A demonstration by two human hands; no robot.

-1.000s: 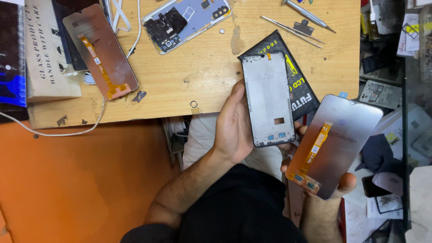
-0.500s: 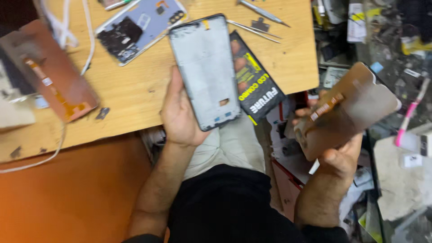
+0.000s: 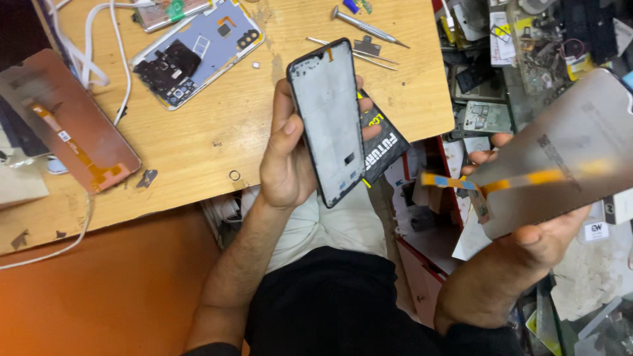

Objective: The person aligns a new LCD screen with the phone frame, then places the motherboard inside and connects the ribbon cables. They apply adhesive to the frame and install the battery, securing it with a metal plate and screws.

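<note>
My left hand [image 3: 285,158] grips a grey phone frame with a black rim [image 3: 328,118], held upright over the front edge of the wooden table [image 3: 198,151]. A black box with yellow print [image 3: 386,148] lies under the frame. My right hand [image 3: 527,240] holds a phone display panel [image 3: 564,155] by its lower edge, off to the right of the table. The panel's back faces me, with an orange flex cable [image 3: 455,183] sticking out to the left.
On the table lie an opened phone body [image 3: 198,53], a second copper-backed display panel [image 3: 66,118], white cables [image 3: 99,39], a screwdriver [image 3: 369,26], tweezers [image 3: 353,53] and a small ring [image 3: 234,175]. Cluttered phone parts [image 3: 488,112] fill the floor at right.
The view has swung. My left hand raised the frame over the table's front edge. My right hand carried the display panel farther right and turned it flatter.
</note>
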